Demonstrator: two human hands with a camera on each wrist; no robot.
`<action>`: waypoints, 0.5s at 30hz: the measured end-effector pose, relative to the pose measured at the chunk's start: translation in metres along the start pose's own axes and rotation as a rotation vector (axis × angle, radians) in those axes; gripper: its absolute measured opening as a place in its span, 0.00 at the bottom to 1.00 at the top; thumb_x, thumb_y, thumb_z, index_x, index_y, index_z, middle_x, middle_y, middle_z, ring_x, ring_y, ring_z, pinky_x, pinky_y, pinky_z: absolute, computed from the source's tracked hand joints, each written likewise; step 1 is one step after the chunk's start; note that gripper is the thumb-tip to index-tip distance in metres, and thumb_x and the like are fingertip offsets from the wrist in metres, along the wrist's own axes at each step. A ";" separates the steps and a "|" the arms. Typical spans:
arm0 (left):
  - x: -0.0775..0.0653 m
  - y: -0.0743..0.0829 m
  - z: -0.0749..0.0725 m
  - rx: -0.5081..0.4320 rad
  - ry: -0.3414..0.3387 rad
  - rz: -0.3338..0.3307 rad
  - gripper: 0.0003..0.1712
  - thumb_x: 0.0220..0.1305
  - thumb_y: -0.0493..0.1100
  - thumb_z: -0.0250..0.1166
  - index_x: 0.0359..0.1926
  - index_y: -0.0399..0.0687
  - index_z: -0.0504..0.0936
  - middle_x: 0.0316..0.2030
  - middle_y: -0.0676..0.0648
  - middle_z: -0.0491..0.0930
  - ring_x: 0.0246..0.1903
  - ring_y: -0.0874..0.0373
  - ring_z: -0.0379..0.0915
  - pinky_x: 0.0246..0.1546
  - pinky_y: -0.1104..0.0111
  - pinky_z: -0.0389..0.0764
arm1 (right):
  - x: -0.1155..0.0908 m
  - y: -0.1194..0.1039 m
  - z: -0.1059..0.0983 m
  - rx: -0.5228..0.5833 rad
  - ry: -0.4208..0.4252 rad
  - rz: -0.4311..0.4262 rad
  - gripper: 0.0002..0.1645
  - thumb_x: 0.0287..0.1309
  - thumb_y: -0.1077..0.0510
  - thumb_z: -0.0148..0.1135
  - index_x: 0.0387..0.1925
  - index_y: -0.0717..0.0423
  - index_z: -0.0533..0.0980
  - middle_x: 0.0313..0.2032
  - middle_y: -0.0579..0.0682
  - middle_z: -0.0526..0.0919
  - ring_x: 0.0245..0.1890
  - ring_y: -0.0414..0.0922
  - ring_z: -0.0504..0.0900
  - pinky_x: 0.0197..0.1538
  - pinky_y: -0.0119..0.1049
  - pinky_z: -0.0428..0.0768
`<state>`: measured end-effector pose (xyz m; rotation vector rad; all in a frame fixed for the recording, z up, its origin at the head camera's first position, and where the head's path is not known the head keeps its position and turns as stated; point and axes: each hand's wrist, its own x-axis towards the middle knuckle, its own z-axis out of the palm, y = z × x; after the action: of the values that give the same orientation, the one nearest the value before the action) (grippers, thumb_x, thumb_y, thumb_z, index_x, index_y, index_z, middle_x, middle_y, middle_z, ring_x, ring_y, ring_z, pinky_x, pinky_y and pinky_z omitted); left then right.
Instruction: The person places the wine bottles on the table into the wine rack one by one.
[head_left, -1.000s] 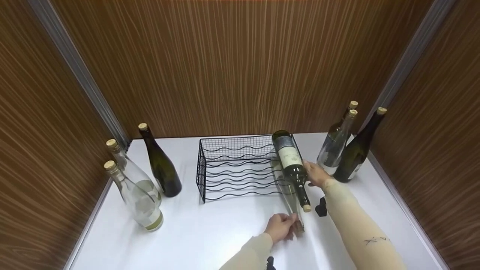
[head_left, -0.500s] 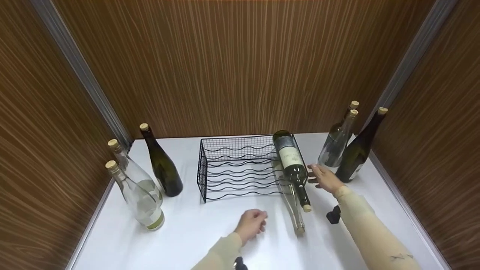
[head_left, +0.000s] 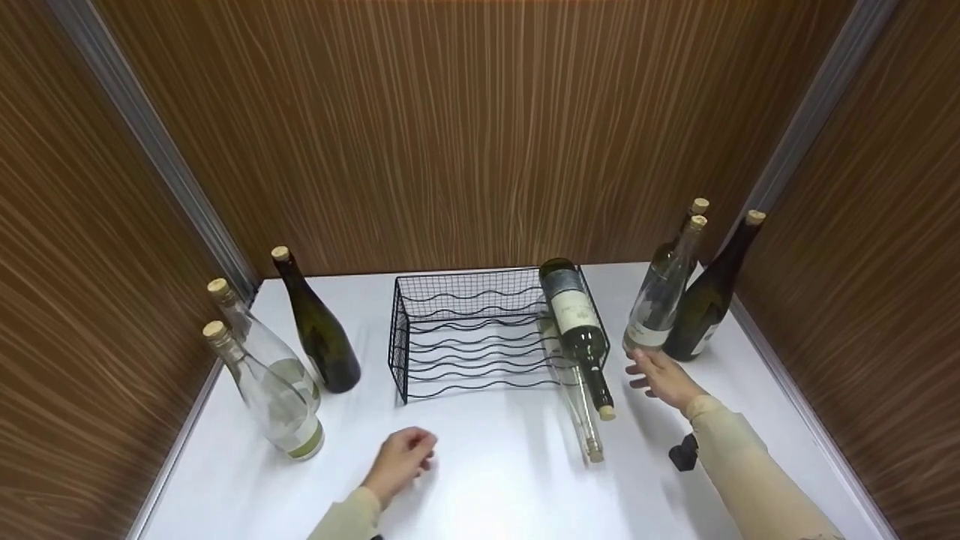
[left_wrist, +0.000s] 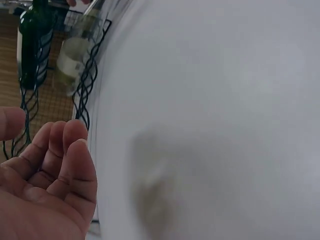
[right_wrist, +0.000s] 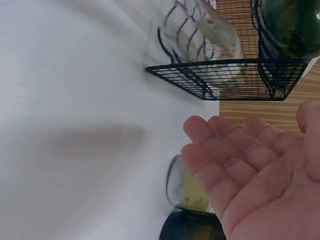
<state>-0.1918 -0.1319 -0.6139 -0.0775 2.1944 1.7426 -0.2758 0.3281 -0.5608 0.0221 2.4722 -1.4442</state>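
A black wire wine rack (head_left: 480,349) stands at the middle of the white table. On its right end lies a dark green wine bottle (head_left: 575,309) with a cream label, neck toward me; below it rests a clear bottle (head_left: 587,420), its neck jutting out in front. My left hand (head_left: 401,461), fingers loosely curled and holding nothing, hovers in front of the rack's left end; its palm faces up in the left wrist view. My right hand (head_left: 664,379), fingers fairly straight, is beside a clear corked bottle (head_left: 660,296) right of the rack. Whether they touch I cannot tell.
Behind that clear bottle stand a dark bottle (head_left: 667,255) and another dark green bottle (head_left: 709,300). Two clear bottles and a dark one (head_left: 321,337) stand at the left. Wood-patterned panels (head_left: 480,135) enclose the table (head_left: 487,480) at back and sides.
My left hand has let go of the lower clear bottle's neck and moved left. My right hand has left the green bottle's side and moved right toward the standing clear bottle.
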 end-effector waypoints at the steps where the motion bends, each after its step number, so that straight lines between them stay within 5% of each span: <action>1: -0.004 -0.004 -0.010 0.015 0.009 -0.012 0.18 0.64 0.47 0.56 0.44 0.36 0.76 0.32 0.42 0.76 0.30 0.52 0.75 0.31 0.63 0.78 | -0.001 0.002 0.000 -0.001 0.003 0.008 0.39 0.68 0.39 0.31 0.63 0.67 0.57 0.54 0.70 0.69 0.49 0.62 0.74 0.51 0.56 0.71; 10: -0.037 -0.033 -0.098 0.191 0.184 -0.195 0.20 0.64 0.52 0.56 0.30 0.37 0.77 0.21 0.47 0.75 0.21 0.57 0.70 0.21 0.68 0.72 | -0.007 0.016 -0.006 -0.011 0.021 0.051 0.38 0.67 0.39 0.35 0.63 0.66 0.58 0.54 0.68 0.70 0.49 0.59 0.75 0.51 0.53 0.72; 15: -0.048 -0.041 -0.135 0.445 0.259 -0.247 0.30 0.57 0.65 0.57 0.19 0.42 0.75 0.14 0.49 0.71 0.16 0.58 0.64 0.18 0.68 0.66 | -0.007 0.020 -0.011 -0.024 0.025 0.060 0.36 0.68 0.41 0.36 0.62 0.66 0.58 0.54 0.68 0.70 0.49 0.58 0.75 0.51 0.54 0.71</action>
<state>-0.1668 -0.2786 -0.6123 -0.4659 2.5749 1.1379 -0.2683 0.3486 -0.5712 0.1090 2.4862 -1.3976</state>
